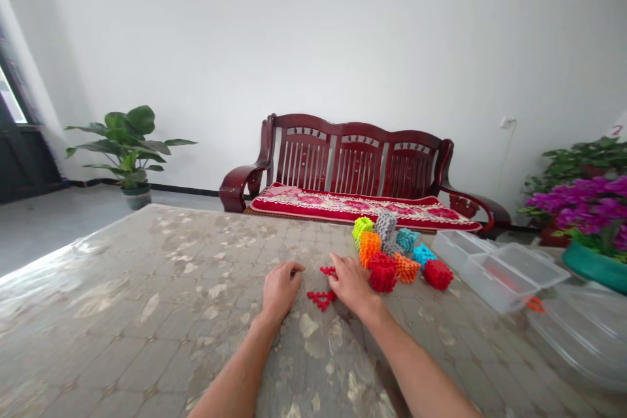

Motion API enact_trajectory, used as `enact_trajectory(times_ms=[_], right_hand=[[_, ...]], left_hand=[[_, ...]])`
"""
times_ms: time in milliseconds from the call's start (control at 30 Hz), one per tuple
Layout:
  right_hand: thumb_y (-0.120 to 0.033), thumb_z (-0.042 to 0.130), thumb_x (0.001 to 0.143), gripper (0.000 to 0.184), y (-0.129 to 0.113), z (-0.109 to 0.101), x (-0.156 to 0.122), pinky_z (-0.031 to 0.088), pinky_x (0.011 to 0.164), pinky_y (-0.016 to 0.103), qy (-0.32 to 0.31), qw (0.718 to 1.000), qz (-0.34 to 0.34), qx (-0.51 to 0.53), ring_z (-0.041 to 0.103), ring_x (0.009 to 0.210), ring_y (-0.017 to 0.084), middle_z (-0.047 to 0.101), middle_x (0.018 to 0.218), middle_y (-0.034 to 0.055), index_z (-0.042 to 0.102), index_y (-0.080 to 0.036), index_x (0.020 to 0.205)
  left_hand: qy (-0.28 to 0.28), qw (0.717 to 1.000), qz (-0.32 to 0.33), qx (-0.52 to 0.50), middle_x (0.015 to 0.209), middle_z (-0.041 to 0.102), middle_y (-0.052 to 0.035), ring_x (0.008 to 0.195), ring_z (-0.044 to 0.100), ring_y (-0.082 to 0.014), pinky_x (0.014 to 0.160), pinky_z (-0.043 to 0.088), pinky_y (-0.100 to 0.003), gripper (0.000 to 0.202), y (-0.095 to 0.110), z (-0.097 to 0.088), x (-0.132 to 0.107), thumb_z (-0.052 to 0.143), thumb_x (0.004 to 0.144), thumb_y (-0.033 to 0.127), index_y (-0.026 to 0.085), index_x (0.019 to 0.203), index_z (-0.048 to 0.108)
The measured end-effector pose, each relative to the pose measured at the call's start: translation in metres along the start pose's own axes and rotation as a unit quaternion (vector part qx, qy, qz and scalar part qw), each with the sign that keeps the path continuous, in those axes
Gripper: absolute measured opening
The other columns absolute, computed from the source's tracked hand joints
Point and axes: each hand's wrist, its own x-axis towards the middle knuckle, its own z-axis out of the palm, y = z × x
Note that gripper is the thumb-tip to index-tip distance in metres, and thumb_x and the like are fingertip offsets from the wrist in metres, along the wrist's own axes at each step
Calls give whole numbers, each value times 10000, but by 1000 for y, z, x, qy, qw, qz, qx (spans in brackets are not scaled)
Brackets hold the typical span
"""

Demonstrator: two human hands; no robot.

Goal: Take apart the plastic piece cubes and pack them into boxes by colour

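My left hand (281, 289) rests on the table with its fingers loosely bent. A gap shows between thumb and forefinger, and nothing is in it. To its right, my right hand (351, 282) has thumb and forefinger around a small red toothed plastic building piece (327, 270), partly hidden by the fingers. Just below lies a flat, angled group of red toothed pieces (321, 300), close to the right thumb. Beside the right hand are stacks of interlocking pieces: red (383, 273), orange (369, 249), yellow-green (362, 231), grey (386, 225) and blue (424, 255).
A clear divided plastic box (504, 281) stands at the right, with a clear lid (582, 333) nearer me. Purple flowers in a teal pot (595, 268) stand at the far right. A patterned cover (147, 313) spans the table. Behind is a wooden bench (357, 163).
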Motion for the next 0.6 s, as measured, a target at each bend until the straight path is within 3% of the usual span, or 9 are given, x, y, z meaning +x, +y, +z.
enact_trajectory(times_ms=[133, 300, 433, 600], right_hand=[[-185, 551, 843, 504, 16, -32, -18, 437, 999, 314, 87, 991, -26, 99, 609, 1142, 215, 679, 1238, 89, 557, -189, 1347], [-198, 584, 816, 458, 71, -64, -24, 480, 967, 355, 143, 980, 48, 132, 648, 1055, 223, 711, 1156, 85, 615, -195, 1273], [-192, 570, 827, 456, 105, -67, -20, 475, 986, 370, 159, 979, 53, 114, 647, 1063, 219, 700, 1193, 88, 611, -208, 1281], [-195, 578, 833, 437, 113, -64, -17, 486, 965, 376, 138, 985, 47, 92, 654, 1036, 225, 716, 1153, 82, 628, -223, 1266]], left_hand=[[-3, 1000, 0, 5, 1031, 760, -20, 995, 680, -190, 863, 457, -245, 260, 0, 0, 0, 540, 832, 143, 236, 975, 736], [-6, 1000, 0, 11, 1045, 757, -19, 1013, 677, -197, 878, 459, -252, 267, 0, 0, 0, 523, 835, 156, 243, 972, 735], [-8, 1000, 5, 13, 1041, 757, -21, 1014, 678, -203, 883, 461, -257, 261, -2, 1, 2, 526, 826, 156, 239, 957, 736], [-6, 1000, 6, 13, 1040, 759, -14, 1011, 679, -196, 876, 464, -249, 259, -4, 3, 3, 528, 826, 160, 245, 958, 734]])
